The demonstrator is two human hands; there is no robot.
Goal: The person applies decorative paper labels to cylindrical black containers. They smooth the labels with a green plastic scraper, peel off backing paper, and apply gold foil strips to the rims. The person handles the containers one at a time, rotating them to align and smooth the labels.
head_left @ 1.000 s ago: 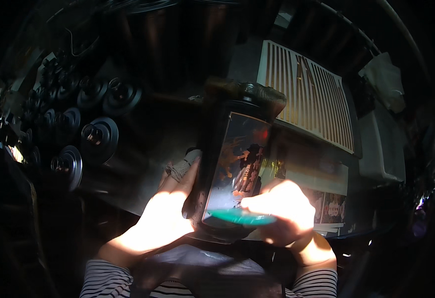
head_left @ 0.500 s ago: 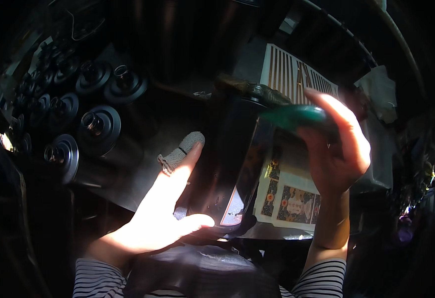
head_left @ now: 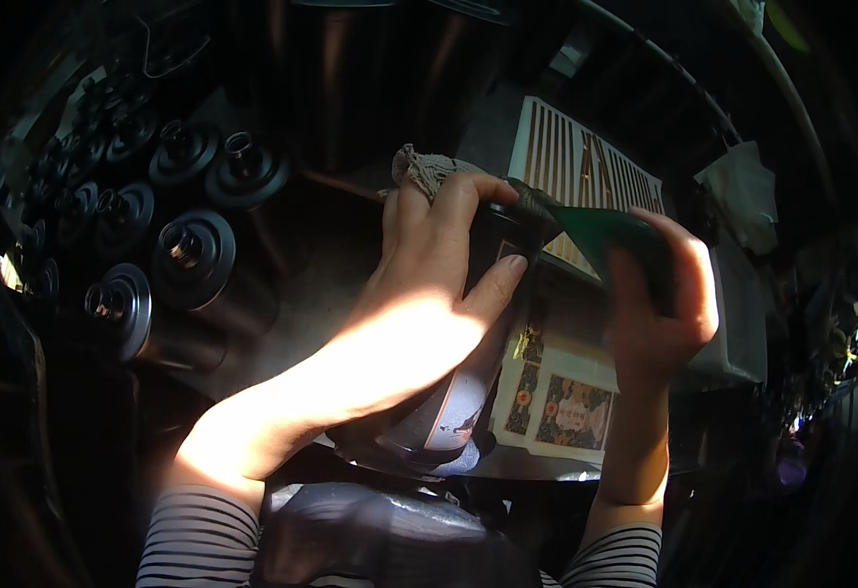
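A dark, glossy cylindrical bottle lies in front of me, its far end pointing away. On its side is a pale label with an orange border. My left hand reaches over the bottle and is closed on its far part, the thumb along its right side. A grey knitted cover shows at this hand's fingers. In my right hand is a flat green scraper-like piece, pinched between thumb and fingers. Its pointed left corner is near the bottle's far end; whether they touch I cannot tell.
Several dark bottles with clear glass necks stand at the left. Right of the bottle lies a sheet of printed labels, and beyond it a striped sheet. A crumpled whitish bag hangs farther right. Strong sunlight leaves deep shadows.
My left hand has moved from the bottle's near left side up to its far part. The green piece has turned in my right hand, which has shifted slightly left and lower.
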